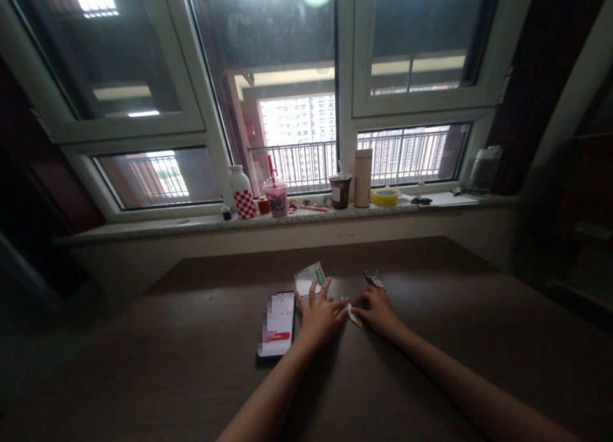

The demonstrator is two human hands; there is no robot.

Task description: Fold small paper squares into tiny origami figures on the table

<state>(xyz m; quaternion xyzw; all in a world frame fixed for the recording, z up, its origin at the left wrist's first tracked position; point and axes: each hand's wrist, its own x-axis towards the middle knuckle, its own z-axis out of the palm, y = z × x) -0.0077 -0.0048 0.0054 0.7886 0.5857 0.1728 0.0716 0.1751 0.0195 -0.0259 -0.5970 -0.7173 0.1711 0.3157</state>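
Both hands rest on a dark brown table (431, 365), close together. My left hand (320, 314) lies with fingers spread, its thumb touching a small patterned folded paper piece (353, 316). My right hand (378, 309) has its fingers curled, pinching the same paper piece from the right. A green and white paper packet (309, 278) lies just beyond the left fingers. A second small folded paper piece (373, 278) sits beyond the right hand. A phone (278, 327) with a lit screen lies flat to the left of my left hand.
A stone window sill (201, 223) runs behind the table. On it stand a white bottle with red checks (242, 191), a pink lidded cup (276, 197), a dark cup (340, 190), a tall beige flask (363, 177), a yellow tape roll (385, 197) and scissors (421, 200).
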